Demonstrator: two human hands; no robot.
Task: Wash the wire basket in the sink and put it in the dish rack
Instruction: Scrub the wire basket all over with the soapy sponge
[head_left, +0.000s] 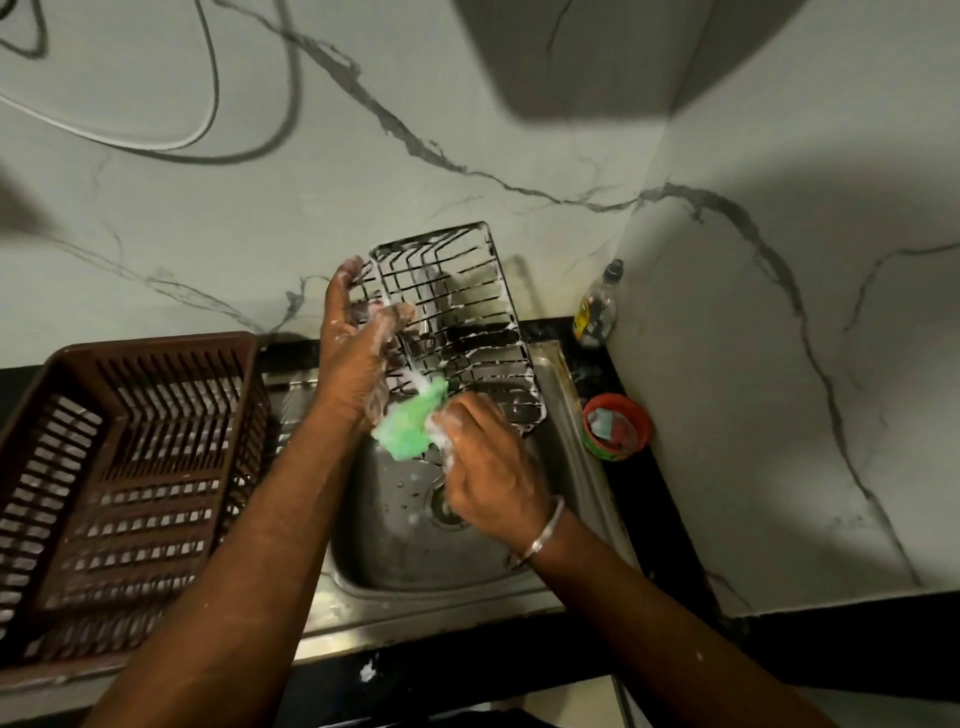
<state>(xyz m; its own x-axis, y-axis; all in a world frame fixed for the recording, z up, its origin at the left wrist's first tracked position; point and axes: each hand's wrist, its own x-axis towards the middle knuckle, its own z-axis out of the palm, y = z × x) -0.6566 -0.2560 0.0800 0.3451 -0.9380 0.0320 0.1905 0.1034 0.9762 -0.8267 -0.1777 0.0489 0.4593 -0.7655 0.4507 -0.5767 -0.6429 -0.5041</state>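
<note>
A soapy metal wire basket (462, 317) is held tilted above the steel sink (415, 551). My left hand (356, 345) grips its left side, fingers hooked through the wires and thumb over the rim. My right hand (488, 467) holds a green sponge (410, 423) against the basket's lower edge. Foam covers both hands and the wires. The brown plastic dish rack (124, 467) stands left of the sink with nothing in it.
A small bottle (597, 306) stands in the corner behind the sink. A red tub of dish soap (615, 426) sits on the dark counter to the right. Marble-patterned walls close in behind and to the right.
</note>
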